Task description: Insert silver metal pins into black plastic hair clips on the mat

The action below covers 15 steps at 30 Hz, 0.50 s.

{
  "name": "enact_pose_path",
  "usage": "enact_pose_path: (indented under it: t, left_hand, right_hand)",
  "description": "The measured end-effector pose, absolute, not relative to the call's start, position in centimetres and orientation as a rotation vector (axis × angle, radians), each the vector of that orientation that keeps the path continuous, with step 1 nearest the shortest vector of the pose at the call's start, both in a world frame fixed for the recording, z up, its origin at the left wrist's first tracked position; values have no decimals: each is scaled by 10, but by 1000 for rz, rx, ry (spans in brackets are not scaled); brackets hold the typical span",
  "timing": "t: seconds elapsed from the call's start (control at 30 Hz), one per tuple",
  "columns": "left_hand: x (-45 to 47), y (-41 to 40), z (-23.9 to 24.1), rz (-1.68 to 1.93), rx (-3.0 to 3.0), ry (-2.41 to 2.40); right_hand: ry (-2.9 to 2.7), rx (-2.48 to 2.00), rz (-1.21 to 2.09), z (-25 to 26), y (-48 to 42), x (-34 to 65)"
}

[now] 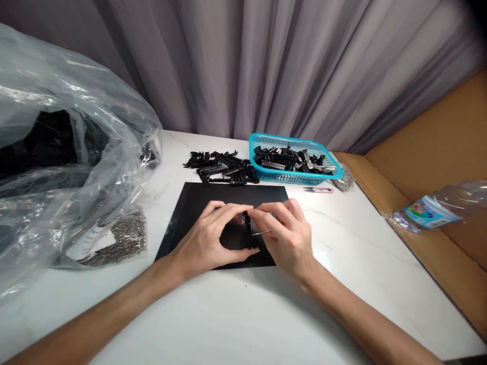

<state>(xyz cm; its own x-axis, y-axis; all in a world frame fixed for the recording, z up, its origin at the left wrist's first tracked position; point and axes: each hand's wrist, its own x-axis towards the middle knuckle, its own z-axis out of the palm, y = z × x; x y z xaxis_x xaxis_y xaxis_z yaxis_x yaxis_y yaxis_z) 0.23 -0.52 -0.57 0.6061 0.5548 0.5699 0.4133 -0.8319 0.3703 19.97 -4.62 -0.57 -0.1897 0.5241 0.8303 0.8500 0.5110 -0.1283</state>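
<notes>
Both my hands meet over a black mat (190, 213) on the white table. My left hand (207, 238) pinches a narrow black plastic clip (248, 233), held upright between thumb and fingers. My right hand (287, 235) is closed beside it, fingertips on the clip's top, with a thin metal pin (262, 232) sticking out sideways by its thumb. A loose pile of black clip parts (222, 168) lies just beyond the mat. A turquoise basket (294, 177) holding more black clips stands to the right of that pile.
A big clear plastic bag (68, 152) with dark contents fills the left. A small bag of metal springs (125, 235) lies beside it. Pink-handled snips (318, 190) rest near the basket. A cardboard box (437, 167) and plastic bottle (437, 208) sit at right; grey curtain behind.
</notes>
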Motion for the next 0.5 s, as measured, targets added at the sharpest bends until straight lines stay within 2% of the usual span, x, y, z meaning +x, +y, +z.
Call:
enact_pose_path:
  t: [0.27, 0.5]
  left_hand:
    - [3, -6, -3, 1024, 2632, 816]
    - [3, -6, -3, 1030, 2667, 767]
  right_hand:
    - [-1774, -1181, -81, -2, -46, 198]
    - [-1727, -1198, -117, -3, -45, 194]
